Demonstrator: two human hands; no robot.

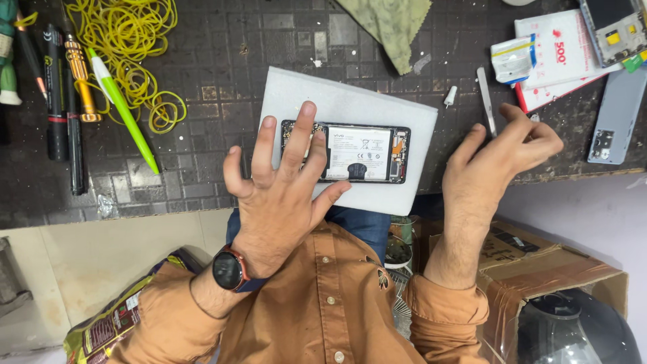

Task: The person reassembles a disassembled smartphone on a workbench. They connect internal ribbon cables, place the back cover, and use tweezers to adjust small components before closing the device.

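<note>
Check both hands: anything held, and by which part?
Nothing held. Left hand hovers spread over the opened phone; right hand is empty beside the white pry tool.

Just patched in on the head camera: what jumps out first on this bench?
An opened phone with its back off and white battery showing lies on a white foam pad at mid-bench. The left hand spreads over its left end, and the right hand lies right of the pad beside a thin white pry tool. A yellow rubber band heap fills the upper left.

Phone repair workshop: opened phone (345,153) on foam pad (377,195), screwdrivers (79,71) far left, phone back cover (615,118) and spare parts far right, scuffed dark tabletop (202,135).
</note>
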